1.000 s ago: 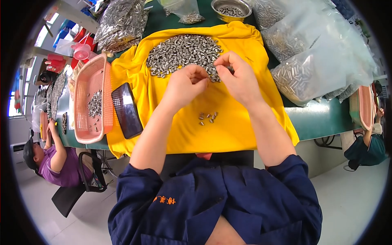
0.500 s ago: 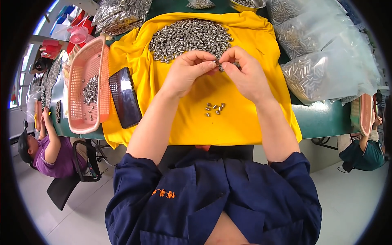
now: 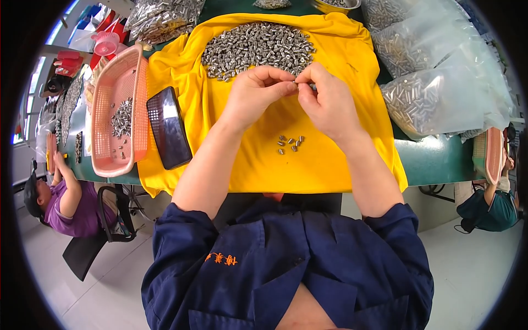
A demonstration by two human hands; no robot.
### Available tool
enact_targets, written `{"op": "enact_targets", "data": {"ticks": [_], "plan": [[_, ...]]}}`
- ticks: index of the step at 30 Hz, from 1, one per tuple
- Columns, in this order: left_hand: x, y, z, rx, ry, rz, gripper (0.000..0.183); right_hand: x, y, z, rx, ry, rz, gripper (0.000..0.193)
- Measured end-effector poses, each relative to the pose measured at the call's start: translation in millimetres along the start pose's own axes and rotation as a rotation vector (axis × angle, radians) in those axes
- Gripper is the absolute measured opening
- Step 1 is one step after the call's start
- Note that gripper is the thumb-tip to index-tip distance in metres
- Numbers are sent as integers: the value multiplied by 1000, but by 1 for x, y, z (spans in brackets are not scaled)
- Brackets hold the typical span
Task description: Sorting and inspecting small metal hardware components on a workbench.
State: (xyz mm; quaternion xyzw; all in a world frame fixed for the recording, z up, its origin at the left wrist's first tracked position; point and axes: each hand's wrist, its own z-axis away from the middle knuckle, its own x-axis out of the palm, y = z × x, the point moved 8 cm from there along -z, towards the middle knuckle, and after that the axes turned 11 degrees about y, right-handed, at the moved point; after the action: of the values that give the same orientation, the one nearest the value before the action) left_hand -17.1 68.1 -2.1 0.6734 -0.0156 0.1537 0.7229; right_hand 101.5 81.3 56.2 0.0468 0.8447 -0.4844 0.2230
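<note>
My left hand [image 3: 250, 99] and my right hand [image 3: 331, 102] meet over the yellow cloth [image 3: 242, 165], thumbs and forefingers pinched together. Between the fingertips is a small metal part, mostly hidden by them. Just beyond my hands lies a big heap of small shiny metal cylinders [image 3: 258, 48], spread on the cloth. Nearer to me, below my hands, a loose group of several such cylinders [image 3: 290, 144] rests apart from the heap.
Left of the cloth's middle lies a black phone-like slab [image 3: 169, 129], beside a pink basket [image 3: 99, 143] holding more metal pieces. Clear bags of metal parts [image 3: 415, 102] crowd the right; another bag [image 3: 162, 22] and a metal bowl [image 3: 336, 7] stand behind. People sit at both sides.
My hands stay pinched together at nearly the same spot, the fingers slightly shifted around the small part. The whole view has tilted a little.
</note>
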Motion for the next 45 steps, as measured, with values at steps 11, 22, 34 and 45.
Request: {"op": "enact_targets", "data": {"ticks": [11, 22, 34, 45], "plan": [[1, 5, 2, 56, 11, 19, 14, 0, 3, 0, 32, 6, -34, 8], [-4, -6, -1, -96, -30, 117, 11, 0, 5, 2, 37, 6, -33, 8], [-2, 2, 1, 27, -35, 103, 13, -2, 13, 1, 138, 25, -201, 9], [-4, 8, 4, 126, 25, -46, 11, 5, 2, 3, 22, 0, -21, 8]]}}
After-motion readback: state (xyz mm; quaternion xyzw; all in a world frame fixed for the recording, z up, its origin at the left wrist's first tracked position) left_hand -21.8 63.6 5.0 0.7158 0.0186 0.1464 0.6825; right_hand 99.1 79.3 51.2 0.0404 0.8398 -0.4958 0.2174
